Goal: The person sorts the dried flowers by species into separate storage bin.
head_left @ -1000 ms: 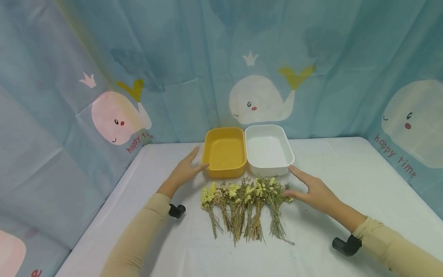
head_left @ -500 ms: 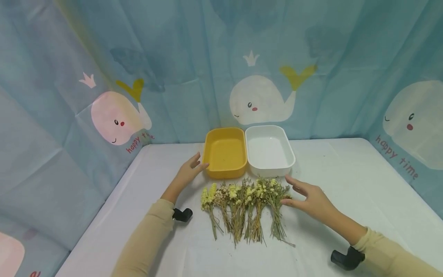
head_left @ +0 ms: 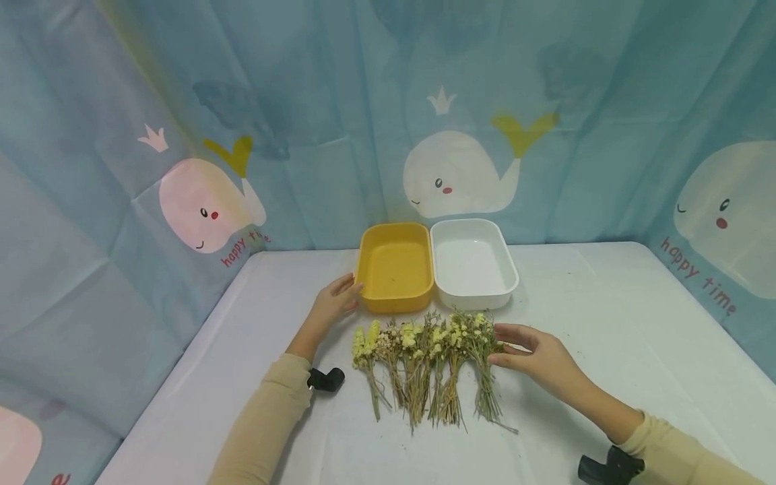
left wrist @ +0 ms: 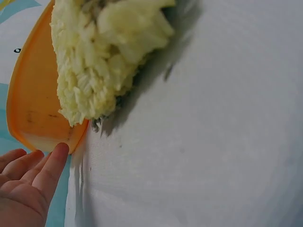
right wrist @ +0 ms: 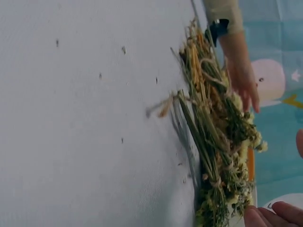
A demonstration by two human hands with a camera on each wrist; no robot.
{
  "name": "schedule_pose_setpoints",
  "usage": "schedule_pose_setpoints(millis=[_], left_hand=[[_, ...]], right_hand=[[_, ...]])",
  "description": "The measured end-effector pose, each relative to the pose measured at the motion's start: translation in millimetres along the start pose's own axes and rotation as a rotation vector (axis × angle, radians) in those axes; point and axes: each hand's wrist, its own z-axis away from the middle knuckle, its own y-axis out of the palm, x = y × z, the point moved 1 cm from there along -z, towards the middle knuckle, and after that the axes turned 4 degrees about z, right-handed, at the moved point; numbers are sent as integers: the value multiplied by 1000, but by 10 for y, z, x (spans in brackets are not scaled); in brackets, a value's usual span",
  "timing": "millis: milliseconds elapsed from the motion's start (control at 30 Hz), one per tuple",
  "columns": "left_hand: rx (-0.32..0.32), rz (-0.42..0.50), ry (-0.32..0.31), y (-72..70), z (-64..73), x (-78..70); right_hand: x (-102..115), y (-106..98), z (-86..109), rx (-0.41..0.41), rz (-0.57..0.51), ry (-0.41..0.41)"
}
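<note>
Several tied bunches of dried flowers point(head_left: 418, 370) lie side by side on the white table, yellow heads away from me and stems toward me. Beside the left wall of a yellow box point(head_left: 397, 306) is my left hand point(head_left: 330, 308), fingers loosely extended and holding nothing; the left wrist view shows its fingertips point(left wrist: 59, 149) close to the box corner. My right hand point(head_left: 539, 351) is at the right of the rightmost bunch point(head_left: 483, 357), thumb and fingers relaxed and apart. Whether it touches the flowers I cannot tell. Only parts of its fingers point(right wrist: 284, 213) show in the right wrist view.
A white box point(head_left: 475, 301) stands against the yellow one's right side, behind the flowers. A blue curtain point(head_left: 327, 121) with printed whales surrounds the table point(head_left: 582, 283). Small dried bits point(right wrist: 124, 49) are scattered on the cloth. Dark devices point(head_left: 326, 380) are worn on both wrists.
My right hand has moved from the white box's front corner down toward the rightmost bunch. My left hand has shifted slightly nearer me along the yellow box, its fingers drawing closer together.
</note>
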Motion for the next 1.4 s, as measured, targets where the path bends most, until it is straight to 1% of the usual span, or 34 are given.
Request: schedule_pose_setpoints(millis=[100, 167, 300, 367, 433, 567, 633, 700, 867, 1100, 1200, 1400], left_hand=[[-10, 26, -7, 2, -7, 20], [-1, 48, -3, -4, -13, 38], [16, 105, 9, -23, -12, 65], [21, 129, 10, -33, -14, 76], [17, 163, -5, -35, -18, 85], [33, 243, -30, -25, -34, 108], [47, 267, -36, -15, -36, 121], [57, 283, -37, -8, -37, 138], [67, 306, -8, -5, -34, 168], [71, 367, 34, -22, -29, 159], [66, 372, 42, -19, -34, 175], [68, 365, 45, 7, -46, 191]], right_hand=[[23, 11, 21, -3, 1, 45], [34, 20, 33, -8, 16, 76], [44, 43, 50, -4, 11, 129], [45, 56, 53, 4, -12, 146], [41, 66, 50, 14, -47, 158], [22, 81, 37, 23, -74, 172], [8, 89, 34, 28, -79, 184], [-4, 99, 34, 37, -85, 192], [-32, 130, 35, 66, -126, 202], [-46, 181, -15, 82, -160, 217], [-51, 202, -30, 81, -157, 220], [-57, 235, -67, 66, -110, 236]])
